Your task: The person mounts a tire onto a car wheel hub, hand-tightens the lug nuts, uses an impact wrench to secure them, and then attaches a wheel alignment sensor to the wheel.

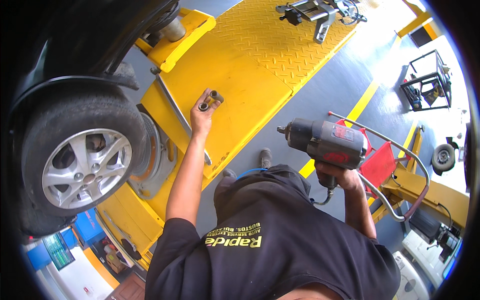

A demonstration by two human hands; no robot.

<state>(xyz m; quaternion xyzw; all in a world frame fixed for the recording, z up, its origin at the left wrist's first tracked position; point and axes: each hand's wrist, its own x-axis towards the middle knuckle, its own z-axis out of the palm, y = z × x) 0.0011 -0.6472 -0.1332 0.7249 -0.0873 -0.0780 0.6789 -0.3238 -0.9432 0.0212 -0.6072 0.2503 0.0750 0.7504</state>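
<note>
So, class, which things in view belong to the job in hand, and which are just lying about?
Seemingly the job's:
impact wrench, right hand
two sockets, left hand
perhaps the car wheel

Apparently just lying about:
metal clamp
red-panelled tubular frame

This is a car repair workshop. One sees it from the dark car (75, 47) and its wheel (89, 178), the yellow steel platform (240, 95), the impact wrench (325, 142) and the grey floor (322, 95) with yellow lines (364, 102).
</note>
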